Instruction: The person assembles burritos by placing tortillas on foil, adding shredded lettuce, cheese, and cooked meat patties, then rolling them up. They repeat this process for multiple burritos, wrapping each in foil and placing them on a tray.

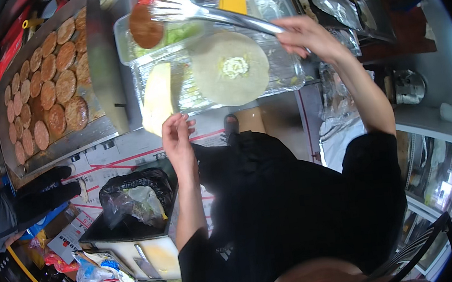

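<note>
Metal gleams in the right hand (303, 37), where the handle of fork-ended tongs (212, 14) is firmly gripped. At their far end a browned patty (146, 28) is seen over the container (122, 48) of shredded lettuce (183, 33); it appears to be borne by the tongs, though how it is pinched cannot be told through the blur. The flatbread (210, 87) is laid out on the tray (286, 70), with white sauce (235, 67) and some pale green shreds heaped near its middle. By the left hand (176, 132), fingers bent, nothing is clearly held; whether the pale yellow sheet (157, 93) just beside it is touched cannot be told. The step in hand is judged to be the carrying of the patty. For a placing on the flatbread, a level swing rightward, a lowering over the sauce and a gentle release would be called for.
</note>
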A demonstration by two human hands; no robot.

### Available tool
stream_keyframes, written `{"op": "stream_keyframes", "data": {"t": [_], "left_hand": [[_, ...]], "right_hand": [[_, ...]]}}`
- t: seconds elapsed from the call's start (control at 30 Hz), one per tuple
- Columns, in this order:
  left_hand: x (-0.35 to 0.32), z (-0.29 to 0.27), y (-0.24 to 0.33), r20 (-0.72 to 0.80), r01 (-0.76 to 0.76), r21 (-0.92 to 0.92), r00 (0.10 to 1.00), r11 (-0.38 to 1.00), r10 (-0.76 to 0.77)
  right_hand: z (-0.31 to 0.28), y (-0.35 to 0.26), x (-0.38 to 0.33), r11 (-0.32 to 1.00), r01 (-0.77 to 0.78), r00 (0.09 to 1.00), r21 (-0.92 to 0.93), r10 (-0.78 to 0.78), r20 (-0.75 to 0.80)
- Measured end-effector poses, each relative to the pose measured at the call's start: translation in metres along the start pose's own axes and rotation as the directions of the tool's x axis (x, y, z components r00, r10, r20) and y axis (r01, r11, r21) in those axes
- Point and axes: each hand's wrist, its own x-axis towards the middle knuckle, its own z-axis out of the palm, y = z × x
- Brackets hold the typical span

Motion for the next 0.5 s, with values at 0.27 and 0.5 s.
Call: {"op": "stream_keyframes", "data": {"t": [0.27,0.5], "left_hand": [[0.055,0.057,-0.096,0.151,-0.105,0.265,0.986,0.959,0.066],[0.073,0.087,-0.116,0.221,-0.379,0.595,0.925,0.709,0.310]], "right_hand": [[0.012,0.161,-0.104,0.886,-0.324,0.937,0.333,0.350,-0.019],[0.027,0.215,-0.110,0.861,-0.343,0.933,0.376,0.358,0.031]]}}
